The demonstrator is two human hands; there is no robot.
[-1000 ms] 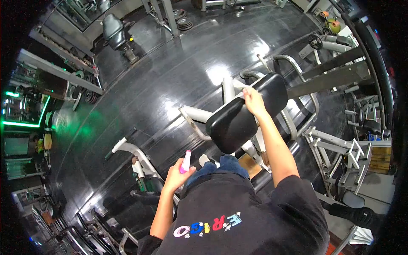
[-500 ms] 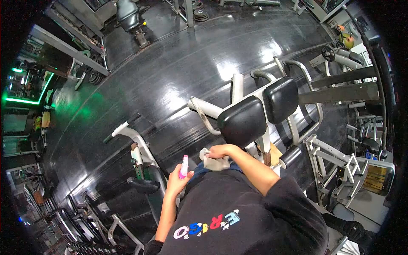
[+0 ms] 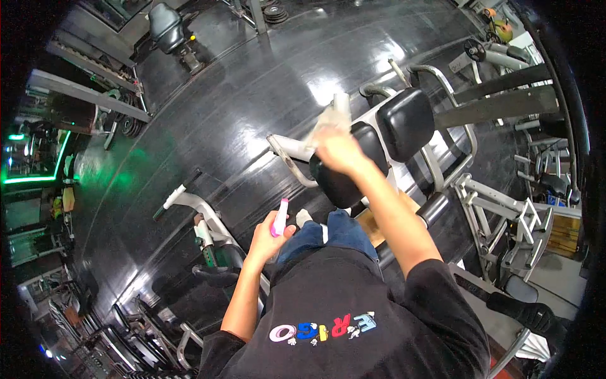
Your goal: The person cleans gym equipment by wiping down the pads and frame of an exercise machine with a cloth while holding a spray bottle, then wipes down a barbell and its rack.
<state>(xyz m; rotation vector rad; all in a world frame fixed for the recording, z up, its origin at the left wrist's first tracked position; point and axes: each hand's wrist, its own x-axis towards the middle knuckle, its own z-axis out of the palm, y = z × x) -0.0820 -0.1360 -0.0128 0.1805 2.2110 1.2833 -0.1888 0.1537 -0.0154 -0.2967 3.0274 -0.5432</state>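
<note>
My left hand (image 3: 266,240) is wrapped round a small pink and white bottle (image 3: 281,219), held upright in front of my lap; its lower part is hidden in the palm. My right hand (image 3: 339,150) is stretched forward with a pale cloth (image 3: 331,124) in its fingers, both smeared by motion. It is over the left edge of a black padded cushion (image 3: 353,180) on a white-framed exercise machine. Whether the cloth touches the cushion I cannot tell. A second black cushion (image 3: 406,123) sits just to the right.
Curved metal bars (image 3: 451,95) rise behind the cushions. A machine with a white lever arm (image 3: 192,202) stands left of my legs. A black roller pad (image 3: 434,208) is to the right. Farther off are a padded seat (image 3: 167,28) and weight plates (image 3: 275,14) on the dark floor (image 3: 221,101).
My right hand has moved forward with the cloth, from near my lap up to the black cushion. My left hand, still holding the bottle, has shifted slightly. The view has tilted a little.
</note>
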